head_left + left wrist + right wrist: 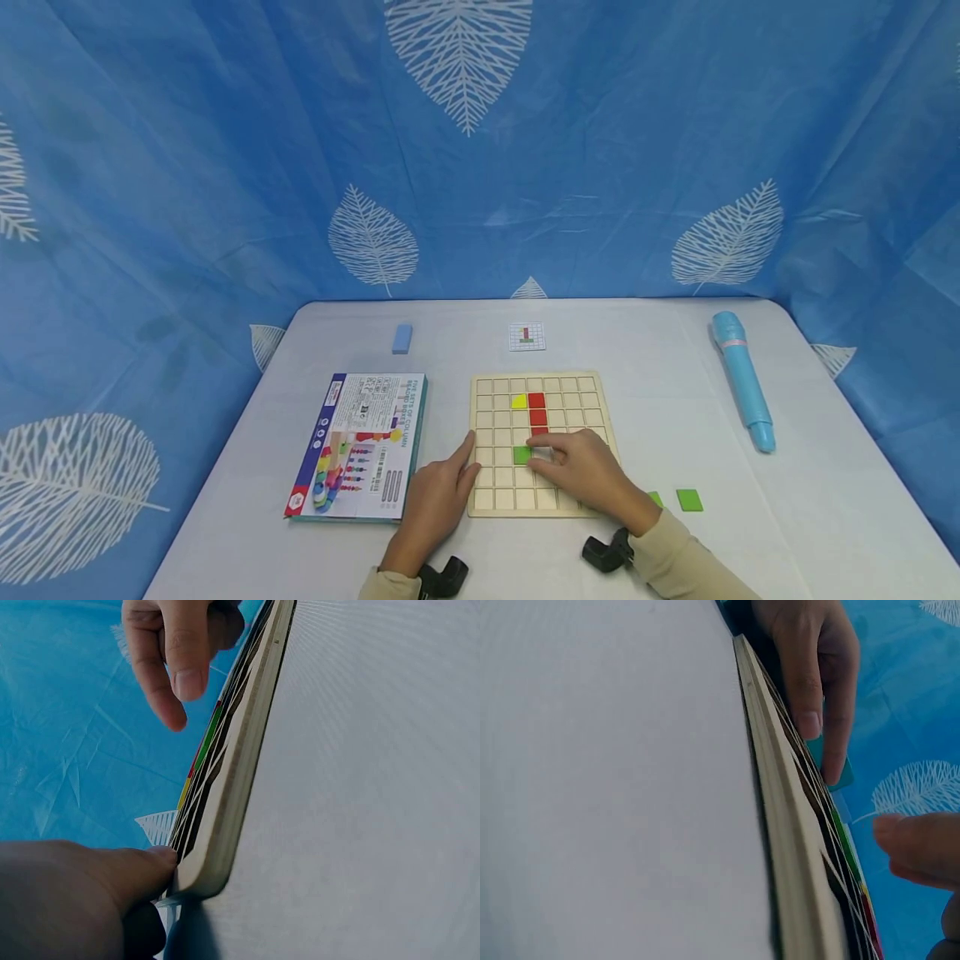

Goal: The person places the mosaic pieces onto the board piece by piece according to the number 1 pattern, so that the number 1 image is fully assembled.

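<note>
A wooden grid board (pixel 491 498) lies flat on the white table. Beside its left edge is my left hand (pixel 437 500), its thumb and index finger spread and resting on the border. Over the board's right half reaches my right hand (pixel 588 471). Its thumb and index finger are apart, with the tips at the right side of a green tile (pixel 522 455) lying in a square. Nothing shows pinched between them. Higher up sit a yellow piece (pixel 519 402) and a column of red tiles (pixel 537 417); the right hand may cover squares below.
Right of the board lie a loose green tile (pixel 689 500) and another (pixel 656 498) partly behind the wrist. A printed box (pixel 390 483) lies left. Behind are a small pattern card (pixel 527 347) and a blue block (pixel 402 339). A light-blue tube-shaped object (pixel 742 379) lies far right.
</note>
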{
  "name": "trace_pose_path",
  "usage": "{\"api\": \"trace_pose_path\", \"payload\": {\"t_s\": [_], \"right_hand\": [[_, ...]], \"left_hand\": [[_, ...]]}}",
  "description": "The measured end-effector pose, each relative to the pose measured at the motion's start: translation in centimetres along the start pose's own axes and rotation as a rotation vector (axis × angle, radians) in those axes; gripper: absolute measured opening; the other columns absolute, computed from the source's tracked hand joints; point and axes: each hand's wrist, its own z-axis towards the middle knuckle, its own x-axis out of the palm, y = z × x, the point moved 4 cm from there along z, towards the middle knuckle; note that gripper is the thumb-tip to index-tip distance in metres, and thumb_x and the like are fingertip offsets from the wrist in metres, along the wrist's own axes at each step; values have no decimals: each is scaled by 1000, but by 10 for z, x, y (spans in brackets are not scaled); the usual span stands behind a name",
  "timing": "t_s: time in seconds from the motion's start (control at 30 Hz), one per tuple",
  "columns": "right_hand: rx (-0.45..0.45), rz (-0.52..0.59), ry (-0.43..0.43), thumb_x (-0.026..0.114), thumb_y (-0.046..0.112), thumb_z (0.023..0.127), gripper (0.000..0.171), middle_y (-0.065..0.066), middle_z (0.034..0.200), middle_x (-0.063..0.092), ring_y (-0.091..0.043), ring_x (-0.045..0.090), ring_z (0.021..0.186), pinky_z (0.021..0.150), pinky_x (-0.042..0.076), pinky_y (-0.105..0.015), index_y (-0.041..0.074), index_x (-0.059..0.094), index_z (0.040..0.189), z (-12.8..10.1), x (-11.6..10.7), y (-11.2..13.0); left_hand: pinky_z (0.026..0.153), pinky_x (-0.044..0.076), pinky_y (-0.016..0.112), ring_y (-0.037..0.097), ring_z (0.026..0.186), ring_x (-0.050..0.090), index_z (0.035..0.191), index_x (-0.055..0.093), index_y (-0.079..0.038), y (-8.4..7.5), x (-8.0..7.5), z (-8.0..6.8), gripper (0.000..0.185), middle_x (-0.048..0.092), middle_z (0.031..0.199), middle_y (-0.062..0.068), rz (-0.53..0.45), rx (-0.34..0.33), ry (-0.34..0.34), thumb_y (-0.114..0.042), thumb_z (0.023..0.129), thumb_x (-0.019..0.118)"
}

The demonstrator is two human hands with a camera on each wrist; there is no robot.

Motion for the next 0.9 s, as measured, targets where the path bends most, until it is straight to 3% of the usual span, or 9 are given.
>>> {"api": "trace_pose_path", "payload": {"t_s": [0.17, 0.53, 0.67, 0.9], "right_hand": [[-4, 32, -25, 76, 35, 77, 23, 23, 41, 27, 4, 25, 40, 44, 29, -21, 26, 74, 98, -8, -12, -2], [28, 74, 9, 75, 35, 79, 23, 21, 42, 27, 4, 23, 39, 40, 28, -20, 23, 74, 99, -36, -43, -21], [79, 62, 30, 73, 38, 79, 24, 19, 42, 31, 3, 23, 39, 39, 28, -20, 24, 73, 100, -50, -57, -33], [218, 40, 17, 73, 43, 77, 26, 13, 43, 34, -1, 26, 39, 40, 31, -22, 29, 72, 98, -82, -83, -58]], "left_hand": [[61, 48, 27, 3, 63, 56, 138, 48, -15, 1, 1, -1, 51, 69, 80, 3, 2, 3, 4, -34, 92, 59], [61, 48, 28, 3, 60, 55, 137, 49, -14, 3, 2, -1, 51, 68, 75, 1, 2, 13, 2, -34, 92, 59], [63, 49, 28, 4, 64, 58, 137, 49, -14, 2, 2, -1, 51, 70, 81, 3, 7, 12, -1, -35, 92, 59], [59, 47, 26, 4, 61, 56, 137, 49, -14, 2, 1, 0, 51, 69, 78, 2, 11, 17, -9, -34, 92, 59]]}}
